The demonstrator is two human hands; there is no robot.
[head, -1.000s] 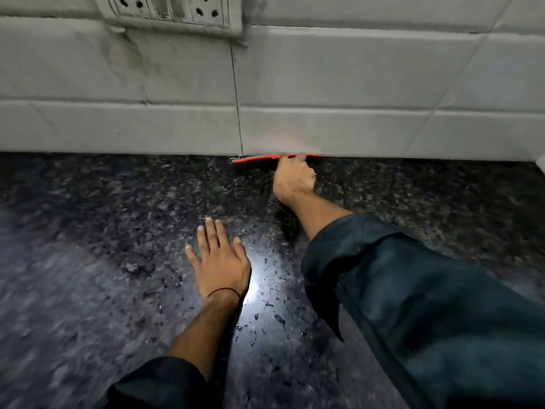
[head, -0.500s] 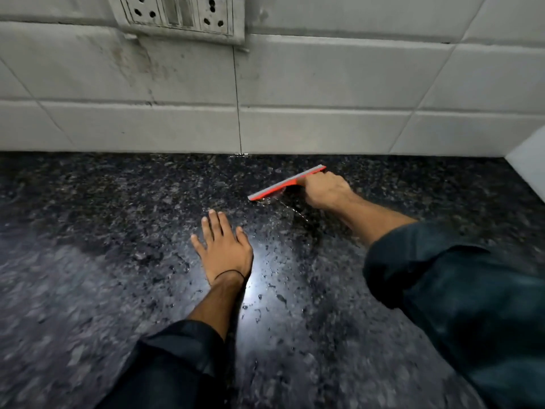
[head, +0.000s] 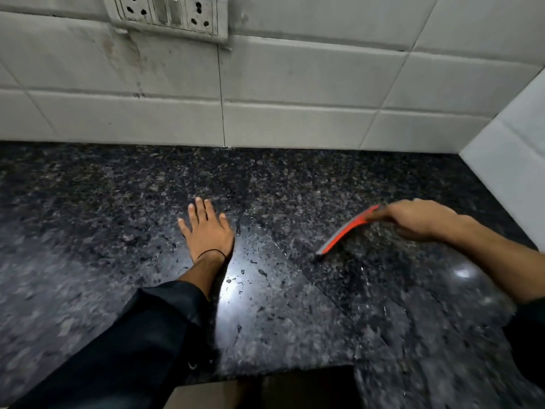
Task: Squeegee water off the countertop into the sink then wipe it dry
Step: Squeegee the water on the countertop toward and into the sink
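1. Squeegee (head: 345, 231): red, right of frame centre, tilted, lower tip on the wet countertop (head: 295, 184).
2. Your right hand (head: 418, 219) is closed around its upper end, blurred.
3. Your left hand (head: 208, 231) lies flat, fingers spread, holding nothing, at centre frame.
4. Droplets and glare sit between the hands.
5. Tiled wall (head: 295, 84) fills the top; socket plate (head: 168, 14) upper left.

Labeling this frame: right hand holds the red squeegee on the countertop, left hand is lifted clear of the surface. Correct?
Not quite. The head view shows the left hand resting flat on the countertop, not lifted. The right hand does hold the red squeegee on it.
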